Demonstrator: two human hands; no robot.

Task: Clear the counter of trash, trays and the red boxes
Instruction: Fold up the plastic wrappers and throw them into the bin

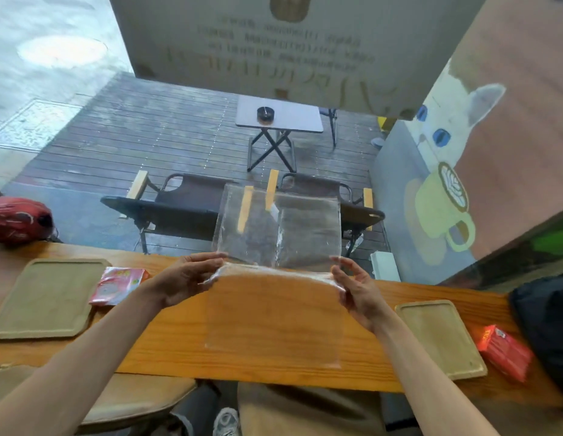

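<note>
I hold a clear plastic bag [275, 297] above the middle of the wooden counter [179, 350]. My left hand [187, 278] pinches its left edge and my right hand [357, 289] pinches its right edge, pulling the mouth apart. A tan tray [47, 297] lies on the counter at the left, with a red and white wrapper [116, 284] next to its right side. A second tan tray [440, 338] lies at the right, and a red box [503, 352] sits just beyond it.
A red bag [19, 220] rests at the counter's far left and a dark bag [547, 322] at the far right. A window stands behind the counter; outside are folding chairs and a small table. Stools [142, 401] sit below the counter's near edge.
</note>
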